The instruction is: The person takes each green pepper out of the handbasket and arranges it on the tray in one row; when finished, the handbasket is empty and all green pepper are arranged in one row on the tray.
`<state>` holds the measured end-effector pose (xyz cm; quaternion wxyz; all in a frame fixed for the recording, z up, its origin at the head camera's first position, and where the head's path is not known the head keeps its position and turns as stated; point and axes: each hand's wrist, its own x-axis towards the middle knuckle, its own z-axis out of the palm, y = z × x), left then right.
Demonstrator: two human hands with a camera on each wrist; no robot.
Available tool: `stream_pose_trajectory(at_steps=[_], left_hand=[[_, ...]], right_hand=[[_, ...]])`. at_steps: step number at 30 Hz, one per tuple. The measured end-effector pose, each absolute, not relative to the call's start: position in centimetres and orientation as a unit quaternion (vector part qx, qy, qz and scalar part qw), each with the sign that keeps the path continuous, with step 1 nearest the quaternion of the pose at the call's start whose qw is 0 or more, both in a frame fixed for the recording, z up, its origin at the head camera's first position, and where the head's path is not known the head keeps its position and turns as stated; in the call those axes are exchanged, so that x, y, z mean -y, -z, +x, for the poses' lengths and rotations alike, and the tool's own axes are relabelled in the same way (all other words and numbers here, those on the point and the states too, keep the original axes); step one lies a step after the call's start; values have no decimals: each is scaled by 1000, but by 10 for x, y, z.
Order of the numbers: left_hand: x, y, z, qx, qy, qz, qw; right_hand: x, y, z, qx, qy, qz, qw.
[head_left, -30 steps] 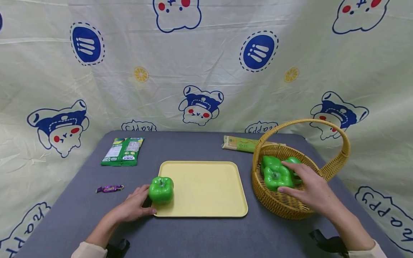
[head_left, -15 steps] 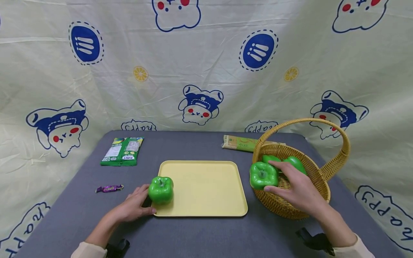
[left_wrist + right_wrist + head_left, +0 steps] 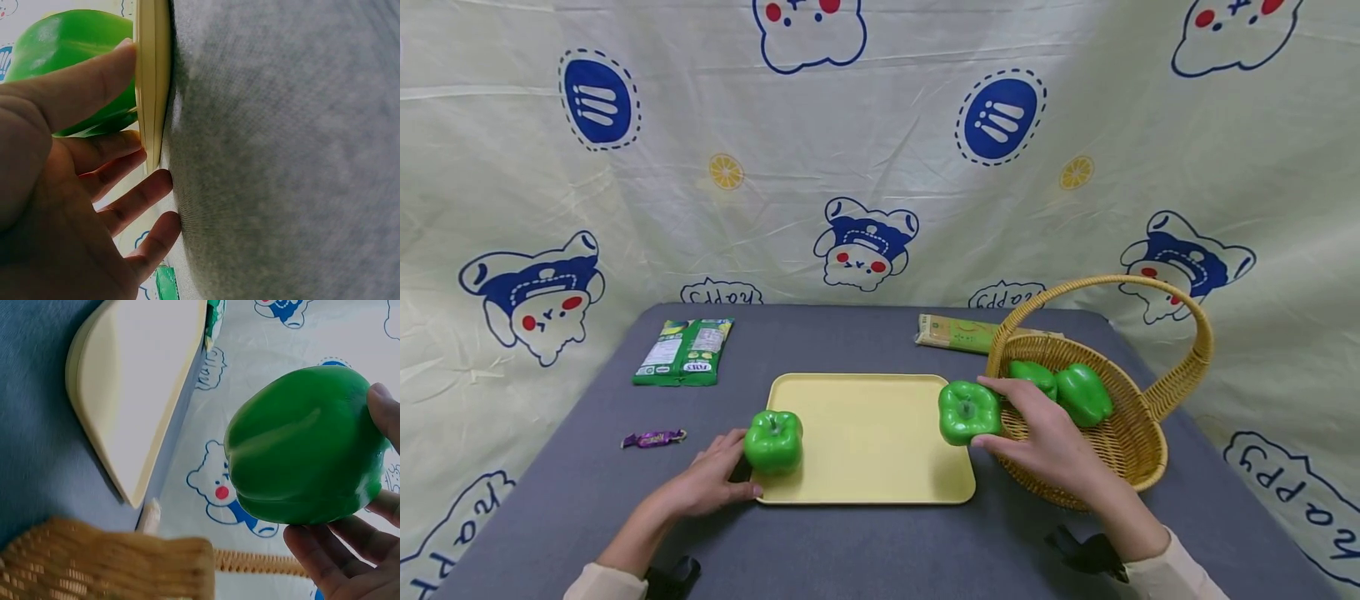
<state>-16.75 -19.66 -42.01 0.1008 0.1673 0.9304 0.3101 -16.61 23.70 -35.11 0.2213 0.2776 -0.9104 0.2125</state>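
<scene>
My right hand (image 3: pixel 1048 437) holds a green bell pepper (image 3: pixel 967 413) between thumb and fingers, raised over the right edge of the cream tray (image 3: pixel 865 442). The right wrist view shows this bell pepper (image 3: pixel 306 447) apart from the tray and the basket. Another green bell pepper (image 3: pixel 773 442) sits on the tray's left end. Beside it my left hand (image 3: pixel 711 479) rests against the tray's left edge; in the left wrist view the thumb and fingers touch the rim (image 3: pixel 150 75), loosely bent. Two more green bell peppers (image 3: pixel 1084 395) lie in the wicker basket (image 3: pixel 1138 442).
The basket's tall handle (image 3: pixel 1202 350) arches up on the right. Behind the basket lies a long green-and-tan packet (image 3: pixel 958 333). A green snack bag (image 3: pixel 685 353) lies at the back left, and a purple wrapped candy (image 3: pixel 653 439) nearer on the grey table (image 3: pixel 865 550).
My right hand has lifted a bell pepper out of the basket and carried it left to the tray's right edge. The left hand has stayed in place.
</scene>
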Motion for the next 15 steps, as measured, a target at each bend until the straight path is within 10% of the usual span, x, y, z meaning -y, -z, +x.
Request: stream_pose_trajectory(at_steps=[15], left_hand=[[197, 421, -169, -931, -308, 168, 99]], right_hand=[[-200, 360, -181, 896, -291, 297, 157]])
